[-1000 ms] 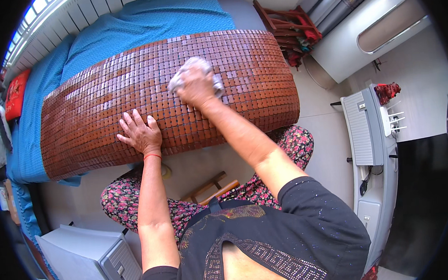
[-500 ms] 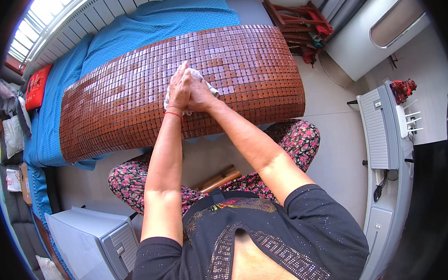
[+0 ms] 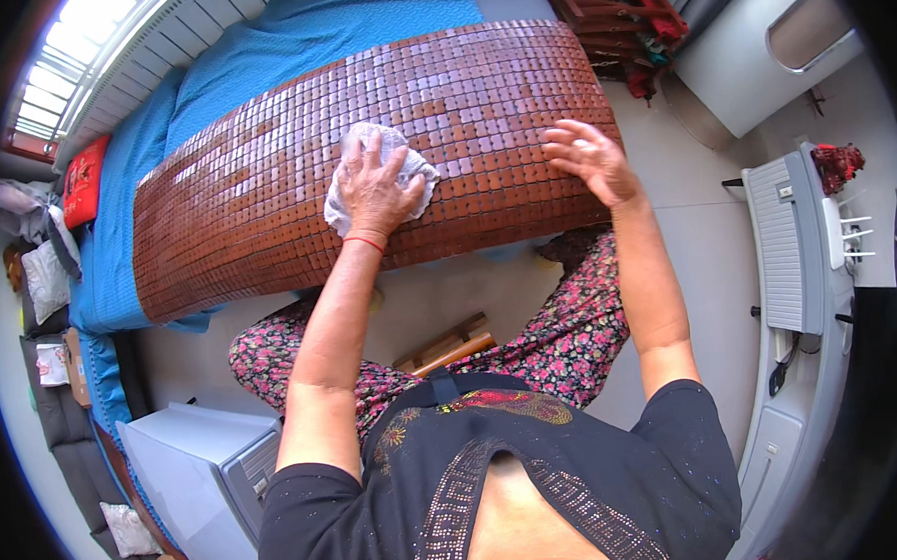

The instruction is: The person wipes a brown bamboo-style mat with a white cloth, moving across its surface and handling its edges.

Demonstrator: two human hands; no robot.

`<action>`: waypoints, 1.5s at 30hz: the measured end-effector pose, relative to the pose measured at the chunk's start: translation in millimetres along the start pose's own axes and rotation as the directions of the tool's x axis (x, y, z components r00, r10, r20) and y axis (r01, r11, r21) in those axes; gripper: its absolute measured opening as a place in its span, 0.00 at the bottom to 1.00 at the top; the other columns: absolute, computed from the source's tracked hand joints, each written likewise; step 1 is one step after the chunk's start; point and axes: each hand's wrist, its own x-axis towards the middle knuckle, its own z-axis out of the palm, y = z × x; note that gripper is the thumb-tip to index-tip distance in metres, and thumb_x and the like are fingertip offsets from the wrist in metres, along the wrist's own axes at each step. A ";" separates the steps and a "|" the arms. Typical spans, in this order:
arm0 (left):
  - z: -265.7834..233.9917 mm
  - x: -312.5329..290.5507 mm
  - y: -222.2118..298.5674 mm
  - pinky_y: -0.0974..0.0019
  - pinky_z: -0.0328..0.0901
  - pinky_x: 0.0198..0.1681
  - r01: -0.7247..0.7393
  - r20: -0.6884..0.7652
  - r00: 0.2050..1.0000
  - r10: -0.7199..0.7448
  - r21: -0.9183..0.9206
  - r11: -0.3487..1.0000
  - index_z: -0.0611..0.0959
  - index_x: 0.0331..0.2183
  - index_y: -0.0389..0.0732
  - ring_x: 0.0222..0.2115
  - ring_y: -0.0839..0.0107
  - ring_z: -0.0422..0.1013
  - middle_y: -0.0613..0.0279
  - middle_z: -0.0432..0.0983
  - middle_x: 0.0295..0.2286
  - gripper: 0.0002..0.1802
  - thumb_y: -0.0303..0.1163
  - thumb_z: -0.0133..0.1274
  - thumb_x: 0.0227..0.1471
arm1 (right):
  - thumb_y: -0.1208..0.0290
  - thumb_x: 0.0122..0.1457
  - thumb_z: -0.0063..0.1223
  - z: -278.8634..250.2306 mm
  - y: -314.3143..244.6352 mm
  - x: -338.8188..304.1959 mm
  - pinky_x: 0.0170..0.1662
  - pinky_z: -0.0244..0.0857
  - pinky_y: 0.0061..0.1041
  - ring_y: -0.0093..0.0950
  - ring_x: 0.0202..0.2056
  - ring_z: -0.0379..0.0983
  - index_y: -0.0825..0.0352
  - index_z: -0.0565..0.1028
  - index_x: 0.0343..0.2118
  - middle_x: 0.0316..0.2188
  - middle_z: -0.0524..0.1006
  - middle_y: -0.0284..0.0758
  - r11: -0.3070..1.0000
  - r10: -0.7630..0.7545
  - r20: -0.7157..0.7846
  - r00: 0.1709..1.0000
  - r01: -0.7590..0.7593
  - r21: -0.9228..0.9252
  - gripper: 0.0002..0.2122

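Note:
A pale, crumpled cleaning cloth [image 3: 416, 181] lies on a reddish-brown mat of small tiles [image 3: 265, 208], left of the mat's middle. My left hand [image 3: 373, 191], with a red string at the wrist, presses on the cloth and grips it with bent, slightly parted fingers; the palm side is hidden. Over the right end of the mat is my right hand [image 3: 594, 164], fingers apart and nothing in them. Whether it touches the mat I cannot tell.
The mat covers part of a bed with a blue textured sheet [image 3: 308, 31]. A red cushion [image 3: 86, 181] sits at its left end. Folded dark-red wooden chairs [image 3: 617, 22] stand at the far right. Grey cabinets [image 3: 190, 441] flank me, and a small wooden stool [image 3: 451, 345] is between my legs.
My hands were together over the cloth. Now the right hand has let go and moved right, while the left stays on the cloth, which is more spread out.

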 end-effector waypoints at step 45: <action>18.1 130.4 -141.0 0.45 0.59 0.51 0.514 0.163 0.823 -0.545 0.195 0.835 0.73 0.49 0.66 0.53 0.53 0.59 0.60 0.61 0.52 0.25 0.52 0.51 0.46 | 0.56 0.54 0.48 35.4 67.6 27.8 0.58 0.39 0.62 0.39 0.62 0.50 0.61 0.65 0.55 0.59 0.59 0.40 -0.273 -0.634 -0.158 0.757 -0.409 -0.871 0.26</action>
